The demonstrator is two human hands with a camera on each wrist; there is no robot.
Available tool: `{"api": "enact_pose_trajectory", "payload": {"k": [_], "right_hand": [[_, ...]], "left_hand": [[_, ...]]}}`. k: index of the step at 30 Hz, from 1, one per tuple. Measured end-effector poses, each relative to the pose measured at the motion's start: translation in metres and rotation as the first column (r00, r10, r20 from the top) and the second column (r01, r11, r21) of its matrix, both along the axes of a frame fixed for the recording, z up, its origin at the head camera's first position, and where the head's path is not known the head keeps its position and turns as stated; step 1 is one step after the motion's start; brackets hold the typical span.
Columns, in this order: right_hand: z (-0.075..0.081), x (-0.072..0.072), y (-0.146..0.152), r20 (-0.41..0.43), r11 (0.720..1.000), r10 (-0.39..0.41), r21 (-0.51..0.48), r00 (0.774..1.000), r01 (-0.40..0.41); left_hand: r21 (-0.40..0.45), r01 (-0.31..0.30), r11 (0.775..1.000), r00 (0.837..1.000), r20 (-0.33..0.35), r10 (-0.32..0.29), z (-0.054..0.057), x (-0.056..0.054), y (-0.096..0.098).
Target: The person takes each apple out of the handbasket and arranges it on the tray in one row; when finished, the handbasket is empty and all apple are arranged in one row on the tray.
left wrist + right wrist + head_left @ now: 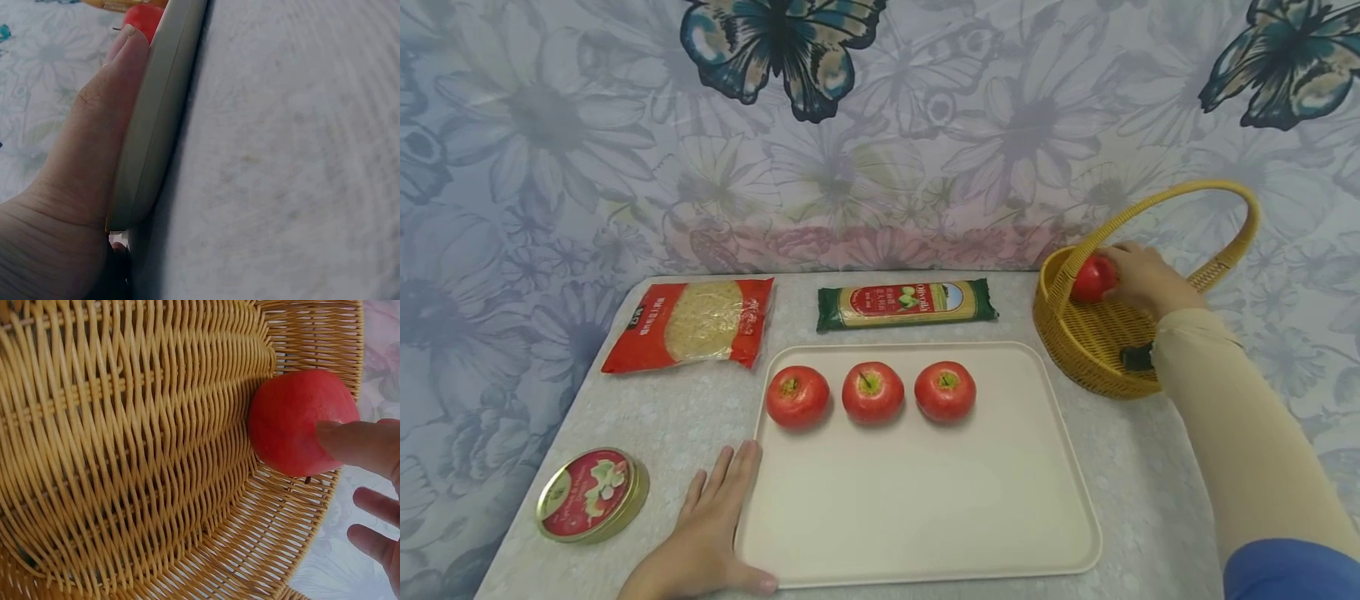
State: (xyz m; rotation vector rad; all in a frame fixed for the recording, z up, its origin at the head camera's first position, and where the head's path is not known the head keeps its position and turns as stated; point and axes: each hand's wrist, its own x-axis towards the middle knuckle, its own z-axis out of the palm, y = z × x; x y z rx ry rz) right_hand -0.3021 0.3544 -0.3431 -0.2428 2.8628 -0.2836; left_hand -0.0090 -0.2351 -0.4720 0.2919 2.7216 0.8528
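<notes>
At the far right my right hand (pixel 1142 271) is inside the yellow wicker basket (pixel 1075 358) with a red apple (pixel 297 422). Its thumb (pixel 350 442) presses on the apple's side, and two other fingers stick out beside it. The apple lies against the basket wall. My left hand (pixel 711 521) lies at the left edge of a cream tray (pixel 925 500), fingers spread and the thumb along its near left corner. Across the tray's far side sit three red apples in a row: a left apple (pixel 797 397), a middle apple (pixel 872 392) and a right apple (pixel 945 392).
Behind the tray lie a red bag of noodles (pixel 700 325) and a green and gold packet (pixel 906 304). A round red and gold tin (pixel 593 494) stands near the table's left edge. The basket's tall handle (pixel 1206 187) arches over my right hand. Floral fabric hangs behind.
</notes>
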Motion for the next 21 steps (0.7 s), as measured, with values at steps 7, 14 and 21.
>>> {"api": "enact_pose_trajectory", "payload": {"k": [7,14,21], "right_hand": [[-0.0010,-0.0085,-0.0004,-0.002,0.998,0.022,0.052,1.000,-0.022],[-0.0018,-0.0093,-0.0039,-0.026,0.998,0.051,0.036,0.998,-0.050],[-0.0069,-0.0097,-0.0079,0.016,0.995,0.102,0.007,0.995,-0.102]], "left_hand": [[0.007,-0.008,1.000,1.000,0.004,0.008,0.0006,-0.0005,0.0007],[-0.002,-0.009,1.000,1.000,-0.006,0.009,0.0024,0.0003,0.0018],[0.010,-0.011,1.000,1.000,0.002,0.011,0.0028,-0.0004,0.0013]]}}
